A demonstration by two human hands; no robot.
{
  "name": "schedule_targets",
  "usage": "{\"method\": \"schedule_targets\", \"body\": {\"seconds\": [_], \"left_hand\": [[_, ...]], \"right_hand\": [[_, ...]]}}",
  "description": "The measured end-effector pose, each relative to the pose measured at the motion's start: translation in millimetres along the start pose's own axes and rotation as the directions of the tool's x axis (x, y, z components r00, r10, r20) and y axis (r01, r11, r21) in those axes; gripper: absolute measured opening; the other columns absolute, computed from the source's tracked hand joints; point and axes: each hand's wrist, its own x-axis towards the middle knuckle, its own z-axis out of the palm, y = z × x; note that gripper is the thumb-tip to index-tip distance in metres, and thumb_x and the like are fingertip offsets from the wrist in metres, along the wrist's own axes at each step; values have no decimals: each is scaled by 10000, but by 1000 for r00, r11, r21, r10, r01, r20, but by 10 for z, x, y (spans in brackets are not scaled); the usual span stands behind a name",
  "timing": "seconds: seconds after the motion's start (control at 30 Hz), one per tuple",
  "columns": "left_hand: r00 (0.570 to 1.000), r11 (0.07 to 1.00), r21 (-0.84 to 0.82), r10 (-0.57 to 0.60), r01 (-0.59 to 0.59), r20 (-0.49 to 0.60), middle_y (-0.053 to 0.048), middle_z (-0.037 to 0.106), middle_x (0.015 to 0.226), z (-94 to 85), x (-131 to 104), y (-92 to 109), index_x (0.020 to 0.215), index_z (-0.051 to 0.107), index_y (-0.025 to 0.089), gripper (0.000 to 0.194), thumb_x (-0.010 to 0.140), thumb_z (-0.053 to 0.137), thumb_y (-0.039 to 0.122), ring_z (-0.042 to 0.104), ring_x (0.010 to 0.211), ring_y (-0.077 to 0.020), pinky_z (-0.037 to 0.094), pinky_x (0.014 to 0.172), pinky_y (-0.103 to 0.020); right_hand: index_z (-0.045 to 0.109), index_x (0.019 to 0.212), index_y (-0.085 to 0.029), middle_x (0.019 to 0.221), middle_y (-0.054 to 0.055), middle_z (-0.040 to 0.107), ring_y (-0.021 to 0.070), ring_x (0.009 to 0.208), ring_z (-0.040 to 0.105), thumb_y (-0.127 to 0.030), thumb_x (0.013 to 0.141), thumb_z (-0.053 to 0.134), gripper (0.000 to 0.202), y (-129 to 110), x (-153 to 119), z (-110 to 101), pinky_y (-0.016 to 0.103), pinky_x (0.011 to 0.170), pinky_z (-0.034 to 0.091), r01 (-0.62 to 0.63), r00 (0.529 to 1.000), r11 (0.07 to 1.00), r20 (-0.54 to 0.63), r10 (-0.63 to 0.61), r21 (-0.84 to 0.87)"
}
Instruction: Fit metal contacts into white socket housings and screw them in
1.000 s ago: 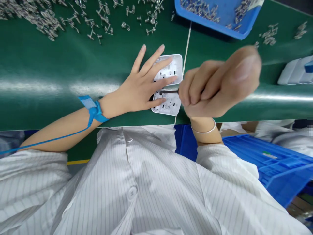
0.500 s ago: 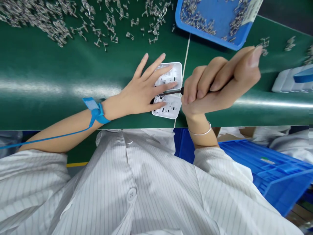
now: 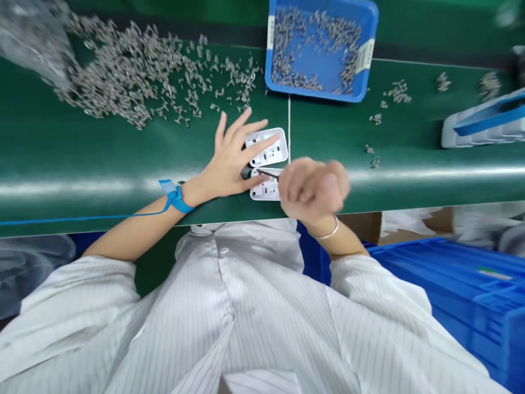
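Observation:
Two white plastic housings lie on the green bench, the farther housing [image 3: 282, 151] just beyond the nearer housing [image 3: 268, 192]; small parts show inside both. My left hand [image 3: 229, 167], fingers spread, rests over their left ends, with the index finger across the farther housing and the thumb on the nearer one. A blue wrist strap [image 3: 179, 200] is on that wrist. My right hand [image 3: 314, 189], blurred, is closed in a fist around a screwdriver [image 3: 269, 174]. Its thin dark shaft points left, with the tip at the nearer housing beside my left thumb. The handle is hidden.
Small metal springs [image 3: 135, 71] lie heaped at the back left beside a clear plastic bag [image 3: 33, 38]. A blue tray [image 3: 320, 96] holds more springs. Loose springs [image 3: 397, 92] and a white holder [image 3: 451, 131] sit at right. A blue crate [image 3: 451, 284] stands below the bench edge.
The view has shifted, showing more of the bench's far side. The screwdriver tip has passed from between the housings to the nearer one. My right fist has turned and come lower.

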Motion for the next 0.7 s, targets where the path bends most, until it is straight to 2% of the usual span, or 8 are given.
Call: {"method": "schedule_targets", "body": {"seconds": [0.07, 0.17, 0.33, 0.47, 0.5, 0.53, 0.6, 0.7], "left_hand": [[995, 998, 49, -23, 28, -95, -130, 450, 1516, -33, 8, 3, 1491, 493, 284, 736, 935, 485, 766, 342, 1437, -406, 166, 1181, -638], [1000, 989, 144, 28, -25, -14, -100, 588, 1333, 34, 78, 86, 1387, 606, 286, 536, 957, 602, 606, 522, 1183, -330, 361, 1018, -519], [984, 952, 298, 12, -65, 176, -103, 641, 1088, 132, 153, 301, 1071, 724, 159, 233, 1038, 551, 311, 562, 1005, -234, 381, 781, -365], [966, 931, 308, -128, 195, -224, -76, 658, 1016, -132, -214, 44, 991, 721, 206, 182, 1028, 580, 314, 534, 964, -225, 368, 825, -379], [874, 927, 182, -225, 328, -431, -64, 659, 997, -235, -374, -91, 969, 724, 214, 139, 996, 638, 320, 536, 951, -217, 379, 863, -379], [704, 909, -16, -333, 416, -627, -51, 652, 952, -346, -546, -246, 922, 721, 210, 130, 949, 704, 336, 541, 927, -204, 395, 887, -371], [264, 837, -362, -489, 410, -832, -38, 627, 936, -585, -887, -586, 910, 686, 191, 168, 899, 744, 349, 553, 895, -176, 439, 877, -327], [-54, 786, -525, -539, 325, -840, -37, 613, 948, -975, -1293, -1045, 1038, 620, 184, 184, 1003, 563, 355, 570, 844, -137, 486, 838, -280]], "right_hand": [[257, 616, -219, 425, -87, 272, 65, 265, 253, -298, 1008, 424, 433, -157, -54, -33, 220, 304, 270, 326, 921, 945, -220, -323, -20], [222, 602, -217, 430, -69, 304, 64, 276, 306, -270, 999, 399, 437, -302, -178, -308, 231, 299, 290, 458, 796, 836, -279, -537, -303], [383, 614, -228, 483, -44, 432, 98, 410, 398, -138, 896, 552, 341, -83, -395, -940, 288, 422, 305, 437, 888, 580, 228, -398, -687], [319, 601, -241, 471, -62, 355, 100, 455, 309, -110, 888, 577, 407, 147, -518, -923, 294, 454, 254, 615, 785, 414, 571, -241, -671], [336, 590, -237, 474, -61, 355, 104, 466, 318, -117, 892, 596, 416, 167, -547, -865, 297, 461, 254, 648, 748, 439, 630, -211, -622], [357, 581, -232, 479, -59, 361, 106, 476, 328, -122, 897, 613, 421, 178, -572, -800, 299, 468, 255, 664, 721, 468, 666, -193, -583], [393, 572, -219, 492, -56, 376, 106, 493, 339, -129, 905, 638, 423, 188, -600, -671, 297, 485, 267, 672, 695, 512, 694, -186, -535], [418, 568, -207, 498, -56, 388, 101, 497, 342, -132, 911, 657, 425, 225, -571, -510, 296, 496, 273, 667, 701, 525, 684, -201, -529]]}}
